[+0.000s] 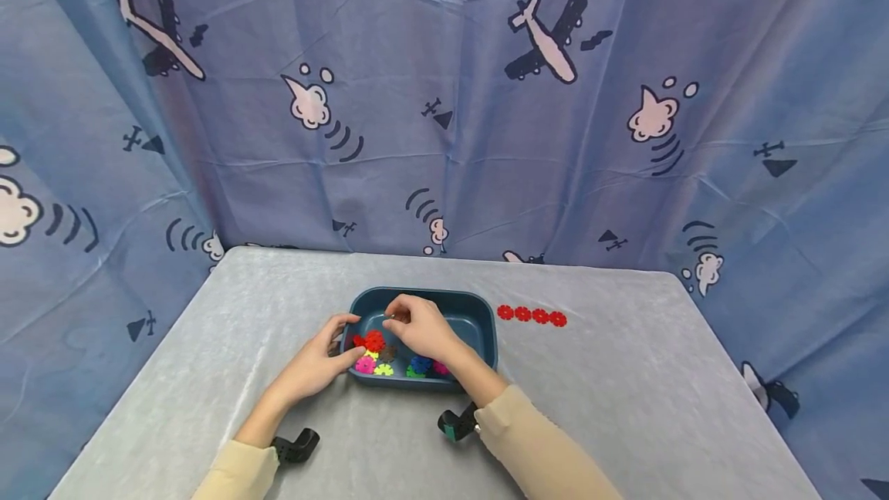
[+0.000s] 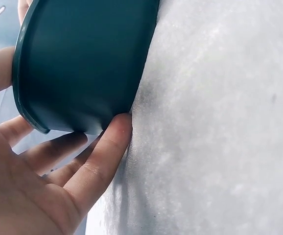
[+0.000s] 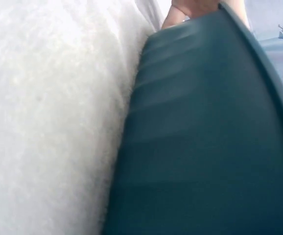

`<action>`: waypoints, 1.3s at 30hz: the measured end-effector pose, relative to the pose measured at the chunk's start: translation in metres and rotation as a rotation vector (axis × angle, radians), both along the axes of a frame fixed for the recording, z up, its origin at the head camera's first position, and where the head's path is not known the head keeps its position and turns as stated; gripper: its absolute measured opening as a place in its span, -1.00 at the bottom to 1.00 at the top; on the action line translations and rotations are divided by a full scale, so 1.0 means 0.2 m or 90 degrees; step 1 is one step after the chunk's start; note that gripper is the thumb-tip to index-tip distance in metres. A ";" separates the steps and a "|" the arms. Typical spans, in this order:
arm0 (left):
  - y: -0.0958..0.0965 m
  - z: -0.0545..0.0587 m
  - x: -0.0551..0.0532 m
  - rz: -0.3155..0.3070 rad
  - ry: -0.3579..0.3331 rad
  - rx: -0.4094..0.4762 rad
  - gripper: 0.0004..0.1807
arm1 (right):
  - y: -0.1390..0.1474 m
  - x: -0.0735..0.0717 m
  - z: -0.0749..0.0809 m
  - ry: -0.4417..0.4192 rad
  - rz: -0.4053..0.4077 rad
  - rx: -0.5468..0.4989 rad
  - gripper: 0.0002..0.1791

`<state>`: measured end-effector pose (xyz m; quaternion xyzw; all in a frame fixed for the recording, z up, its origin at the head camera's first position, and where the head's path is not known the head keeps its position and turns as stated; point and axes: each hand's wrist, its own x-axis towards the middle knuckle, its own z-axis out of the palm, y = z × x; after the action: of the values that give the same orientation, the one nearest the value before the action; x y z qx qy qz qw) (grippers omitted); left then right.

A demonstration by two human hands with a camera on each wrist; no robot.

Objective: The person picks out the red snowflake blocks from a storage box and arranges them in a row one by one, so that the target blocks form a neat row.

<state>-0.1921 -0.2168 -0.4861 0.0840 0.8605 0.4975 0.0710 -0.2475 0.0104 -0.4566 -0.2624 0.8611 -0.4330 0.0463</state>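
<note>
A dark teal plastic box (image 1: 486, 330) with rounded corners stands on the table. My left hand (image 1: 318, 357) grips its left end, the thumb reaching over the near-left rim. From the left wrist view, the fingers of that left hand (image 2: 48, 181) lie against the box's outer wall (image 2: 82, 63). Inside, at the left, are red flower-shaped plastic pieces (image 1: 375, 341), with pink (image 1: 365, 365) and yellow-green ones (image 1: 383, 369) nearer. My right hand (image 1: 420, 328) is over the box, thumb and fingers bent toward each other; whether a piece is between them is hidden. The right wrist view shows mostly the box wall (image 3: 195, 132).
Several red flower pieces (image 1: 531, 315) lie in a row on the table, right of the box. Blue (image 1: 420, 363) and green pieces (image 1: 413, 373) sit inside by the near wall, partly behind the right forearm. A patterned blue curtain (image 1: 444, 99) hangs behind the pale cloth-covered table (image 1: 625, 392).
</note>
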 end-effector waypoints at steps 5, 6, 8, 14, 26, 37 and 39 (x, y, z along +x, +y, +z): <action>0.00 0.00 0.00 0.000 -0.004 -0.001 -0.38 | -0.03 -0.01 -0.01 -0.019 0.014 0.020 -0.81; 0.00 0.00 0.00 0.000 -0.004 -0.001 -0.38 | -0.04 -0.01 -0.02 -0.023 0.016 0.027 -0.81; -0.01 -0.01 0.00 -0.002 -0.004 0.001 -0.38 | -0.05 -0.01 -0.02 -0.028 0.019 0.038 -0.81; 0.00 0.00 -0.01 -0.005 0.003 -0.002 -0.38 | -0.07 -0.03 -0.04 -0.035 0.026 0.068 -0.80; 0.00 0.00 0.01 0.005 -0.002 -0.008 -0.36 | -0.11 -0.06 -0.11 -0.038 0.040 0.151 -0.82; 0.00 -0.01 0.00 0.000 0.003 -0.003 -0.36 | -0.12 -0.05 -0.13 -0.039 0.015 0.192 -0.79; 0.00 -0.01 0.00 0.000 0.004 -0.003 -0.35 | -0.12 -0.05 -0.13 -0.038 0.015 0.196 -0.79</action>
<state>-0.1916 -0.2171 -0.4885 0.0852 0.8618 0.4953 0.0681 -0.2584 -0.0140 -0.4830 -0.2494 0.9123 -0.3031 0.1169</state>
